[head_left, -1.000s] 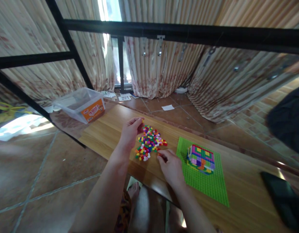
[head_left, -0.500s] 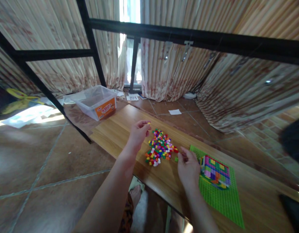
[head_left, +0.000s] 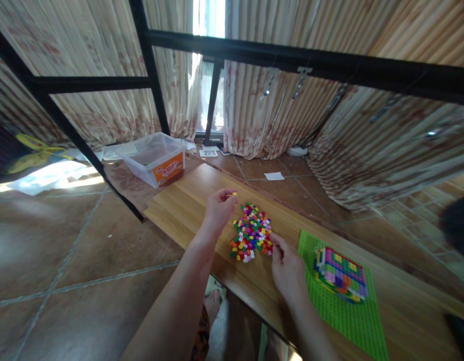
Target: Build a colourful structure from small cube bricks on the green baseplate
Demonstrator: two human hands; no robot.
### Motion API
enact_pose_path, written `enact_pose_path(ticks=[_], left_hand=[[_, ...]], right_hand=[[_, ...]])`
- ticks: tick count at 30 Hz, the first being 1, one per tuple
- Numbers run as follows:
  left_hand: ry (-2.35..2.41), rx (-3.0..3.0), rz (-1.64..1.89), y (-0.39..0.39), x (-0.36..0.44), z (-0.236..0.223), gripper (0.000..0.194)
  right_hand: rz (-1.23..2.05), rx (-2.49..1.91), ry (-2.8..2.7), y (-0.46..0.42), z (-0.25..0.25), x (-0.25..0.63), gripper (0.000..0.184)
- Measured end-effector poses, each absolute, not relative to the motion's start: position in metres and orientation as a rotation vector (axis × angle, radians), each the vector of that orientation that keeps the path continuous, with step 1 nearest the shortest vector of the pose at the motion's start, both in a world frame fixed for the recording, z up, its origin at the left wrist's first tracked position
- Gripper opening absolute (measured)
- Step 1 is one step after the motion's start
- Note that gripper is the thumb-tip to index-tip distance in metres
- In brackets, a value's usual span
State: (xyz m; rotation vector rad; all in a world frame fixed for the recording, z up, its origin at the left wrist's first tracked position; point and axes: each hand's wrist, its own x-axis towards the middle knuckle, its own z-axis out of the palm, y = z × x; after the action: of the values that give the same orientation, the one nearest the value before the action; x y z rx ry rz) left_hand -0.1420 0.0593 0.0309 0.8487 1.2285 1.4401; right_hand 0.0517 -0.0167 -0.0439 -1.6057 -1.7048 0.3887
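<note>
My left hand pinches a small yellow toy brick between thumb and fingertips, just above the table, left of the loose pile. Small building bricks in many colours lie heaped on the wood. At the heap's right edge my right hand has its fingers reaching out to the bricks, thumb apart; I see nothing held in it. To its right lies a green baseplate, bearing a blocky multicoloured brick build.
The narrow wooden table runs across below me. A clear plastic bin with an orange label stands beyond its left end. A black metal frame crosses above. A dark flat object lies at the table's right.
My right hand has moved left, against the pile, and the stray red and green bricks at that side now sit close to the heap. My left hand still holds the yellow brick.
</note>
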Motion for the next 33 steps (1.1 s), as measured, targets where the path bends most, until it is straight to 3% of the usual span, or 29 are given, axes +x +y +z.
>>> enact_pose_path(ticks=[33], left_hand=[[1.255, 1.008, 1.357, 0.065, -0.126, 0.017, 0.022]], right_hand=[[0.231, -1.810, -1.730, -0.015, -0.029, 0.073, 0.034]])
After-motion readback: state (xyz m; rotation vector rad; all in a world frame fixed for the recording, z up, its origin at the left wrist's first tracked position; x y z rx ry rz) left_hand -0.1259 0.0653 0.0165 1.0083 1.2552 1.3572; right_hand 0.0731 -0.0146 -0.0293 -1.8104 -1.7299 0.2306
